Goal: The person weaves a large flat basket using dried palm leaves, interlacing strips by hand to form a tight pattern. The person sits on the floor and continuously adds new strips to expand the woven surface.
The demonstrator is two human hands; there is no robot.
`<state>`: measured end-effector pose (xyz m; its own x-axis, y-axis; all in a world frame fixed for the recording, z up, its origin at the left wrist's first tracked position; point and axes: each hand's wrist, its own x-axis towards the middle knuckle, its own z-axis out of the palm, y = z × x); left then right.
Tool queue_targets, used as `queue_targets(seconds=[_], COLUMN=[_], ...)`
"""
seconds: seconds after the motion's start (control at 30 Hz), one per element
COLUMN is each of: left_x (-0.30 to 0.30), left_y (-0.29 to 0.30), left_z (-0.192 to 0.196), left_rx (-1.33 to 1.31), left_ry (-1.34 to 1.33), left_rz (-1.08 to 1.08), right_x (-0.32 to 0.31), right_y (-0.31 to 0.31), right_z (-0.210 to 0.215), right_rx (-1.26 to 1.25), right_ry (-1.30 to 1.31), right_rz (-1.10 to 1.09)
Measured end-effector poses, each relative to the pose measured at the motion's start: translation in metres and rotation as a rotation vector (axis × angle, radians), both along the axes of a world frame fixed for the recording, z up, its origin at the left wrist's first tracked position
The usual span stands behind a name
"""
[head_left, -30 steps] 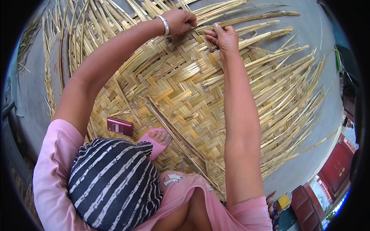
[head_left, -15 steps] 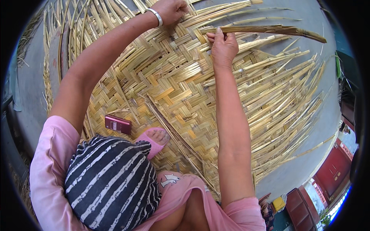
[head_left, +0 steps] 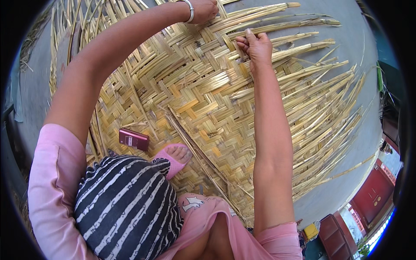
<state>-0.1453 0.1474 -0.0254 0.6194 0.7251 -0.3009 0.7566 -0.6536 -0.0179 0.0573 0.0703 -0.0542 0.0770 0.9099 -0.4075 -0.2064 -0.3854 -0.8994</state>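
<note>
A large herringbone mat (head_left: 201, 115) of flattened, straw-coloured cane strips lies before me, with loose strip ends fanning out to the right. At its far edge is my left hand (head_left: 204, 10), its fingers curled closed beside an upraised strip (head_left: 222, 12). What they grip is hidden. My right hand (head_left: 260, 48) is slightly nearer and to the right. Its thumb and curled fingers pinch a long cane strip (head_left: 299, 24) that runs out rightward over the grey floor.
A maroon phone-like device (head_left: 134, 139) lies on the mat beside my foot in a pink slipper (head_left: 173, 159). Loose long strips (head_left: 197, 149) lie across the weave. My striped, dark-clothed knee (head_left: 128, 208) rises at lower left. Red cabinets (head_left: 370, 190) stand beyond the grey floor (head_left: 323, 203).
The brownish strip in my right hand has swung away from me and now lies beside the other far strips. My right hand has shifted slightly right; my left hand has moved farther away and right.
</note>
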Motion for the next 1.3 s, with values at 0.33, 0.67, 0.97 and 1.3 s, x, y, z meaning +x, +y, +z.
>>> queue_targets(seconds=[0.33,0.67,0.97,1.3], left_x=[0.012,0.004,0.001,0.006], left_y=[0.046,0.051,0.026,0.009], left_z=[-0.015,-0.012,0.014,0.038], left_rx=[-0.285,-0.315,-0.282,-0.197], left_ry=[0.036,-0.131,-0.170,-0.076], left_rz=[-0.056,-0.128,-0.057,0.038], right_x=[0.011,0.012,0.017,0.009], right_y=[-0.002,0.004,0.009,-0.005], right_z=[0.007,0.001,0.012,0.003], right_rx=[-0.036,-0.018,-0.174,0.002], right_ry=[-0.123,-0.243,-0.043,0.004], right_rz=[0.018,0.088,0.107,0.099])
